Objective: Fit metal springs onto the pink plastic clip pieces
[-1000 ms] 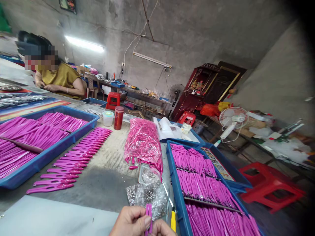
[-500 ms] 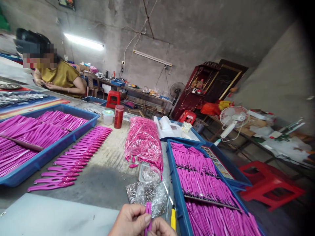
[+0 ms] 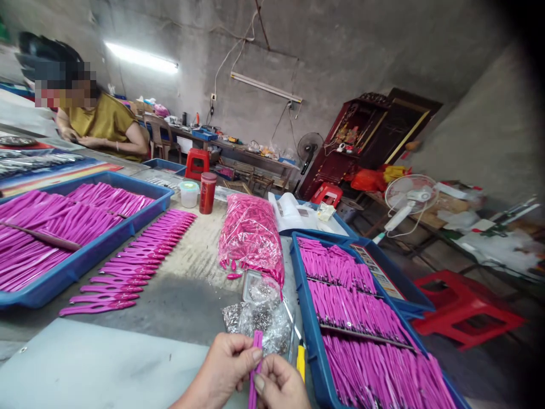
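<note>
Raised now, both hands (image 3: 251, 378) pinch pink strip (image 3: 254, 363).

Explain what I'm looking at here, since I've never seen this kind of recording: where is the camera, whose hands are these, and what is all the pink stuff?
The camera sits on a person's head, looking forward and down. At the bottom edge, the left hand and right hand pinch one upright pink plastic piece between their fingers. Just beyond lies a clear bag of small metal parts and a yellow-handled tool. On the worktable are a row of pink pieces, a bag of pink parts, and blue trays left and right filled with more. Another person works at the far left.
</note>
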